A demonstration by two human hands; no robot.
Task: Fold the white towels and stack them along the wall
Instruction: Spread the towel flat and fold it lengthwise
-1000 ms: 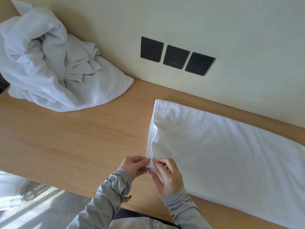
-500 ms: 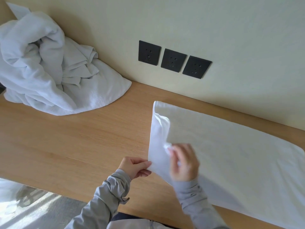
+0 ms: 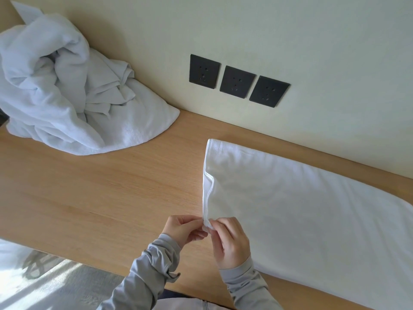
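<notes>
A pale wall (image 3: 290, 30) is seen far beyond the grip, above a wooden counter (image 3: 100, 186). A white towel (image 3: 301, 215), laid flat and doubled, is spread to the right of the grip and beyond it, close to the wall. A crumpled heap (image 3: 55, 90) of towels lies well off to the upper left. Three dark sockets (image 3: 237, 82) are set in the wall beyond. The towel's near left corner is pinched between the left hand (image 3: 182, 229) and right hand (image 3: 230, 240). The hems are best matched squarely before the corner is lifted.
</notes>
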